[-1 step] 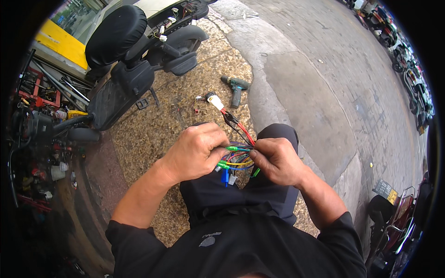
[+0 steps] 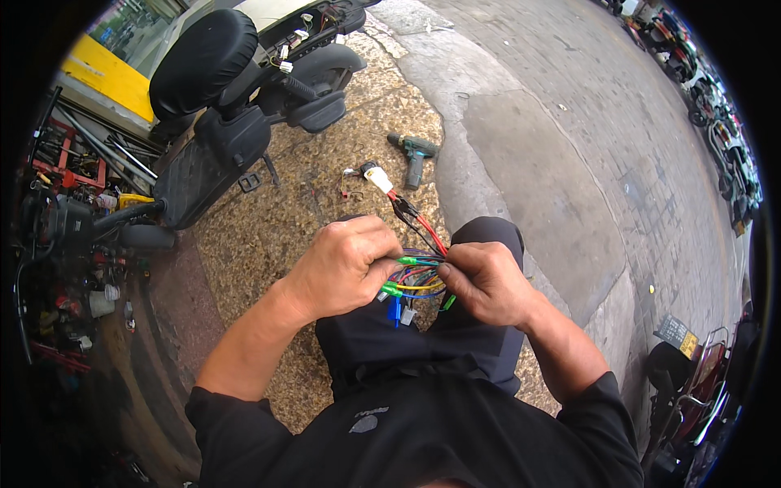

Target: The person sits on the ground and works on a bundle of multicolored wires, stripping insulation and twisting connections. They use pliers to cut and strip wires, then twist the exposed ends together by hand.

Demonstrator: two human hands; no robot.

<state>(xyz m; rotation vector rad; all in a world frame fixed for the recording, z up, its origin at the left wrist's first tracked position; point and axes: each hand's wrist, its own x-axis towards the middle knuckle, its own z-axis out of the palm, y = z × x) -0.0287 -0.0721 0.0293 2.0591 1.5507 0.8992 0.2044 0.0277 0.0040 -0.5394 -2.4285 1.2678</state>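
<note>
A wiring harness (image 2: pixel 423 287) of many thin coloured wires is stretched between my two hands, above my lap. My left hand (image 2: pixel 350 267) is closed, its thumb and fingers pinching the wires at their green-sleeved ends (image 2: pixel 394 289). On the other side my right hand (image 2: pixel 490 281) grips the bundle between thumb and forefinger. A blue connector (image 2: pixel 395 309) and a pale grey connector (image 2: pixel 409 315) dangle below. Thick red wires (image 2: pixel 429 229) run up from my right hand to a white plug (image 2: pixel 377 179). My fingers hide exactly which wires each one holds.
A cordless drill (image 2: pixel 416 156) lies on the pebbled ground ahead. At the left, a black scooter (image 2: pixel 213 154) with a round seat and exposed connectors stands beside cluttered parts and a red metal frame (image 2: pixel 69 154). Parked two-wheelers (image 2: pixel 720 146) line the far right; another vehicle (image 2: pixel 691 378) is at lower right.
</note>
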